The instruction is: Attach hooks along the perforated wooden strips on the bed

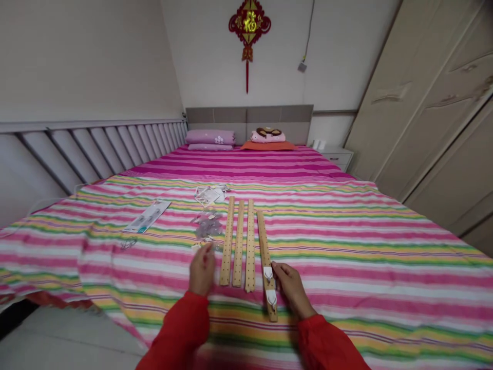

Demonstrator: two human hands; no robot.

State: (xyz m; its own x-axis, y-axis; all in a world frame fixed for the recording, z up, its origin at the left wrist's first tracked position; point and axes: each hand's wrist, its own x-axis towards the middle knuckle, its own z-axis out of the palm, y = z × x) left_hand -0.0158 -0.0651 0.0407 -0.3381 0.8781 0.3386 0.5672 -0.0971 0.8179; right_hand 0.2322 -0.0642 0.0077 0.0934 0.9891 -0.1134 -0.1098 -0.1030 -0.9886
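Observation:
Four-holed rows aside, several perforated wooden strips (239, 241) lie lengthwise on the striped bedspread. The rightmost strip (263, 236) sits slightly apart and nearer to me, with two white hooks (271, 298) on its near end. My right hand (290, 288) is closed at this strip's right edge, its fingertips beside the farther hook. My left hand (202, 270) is closed left of the strips, fingers pinched together; what is in them, if anything, is too small to make out. Just beyond it lie small clear plastic packets (208, 225) and some small white pieces.
A white packaging card (148, 217) and a small bundle of thin wire-like pieces (128, 243) lie to the left. More white hooks and packets (211, 194) are farther back. Pillows (210, 139) rest at the headboard; a slatted rail (115, 149) runs along the left.

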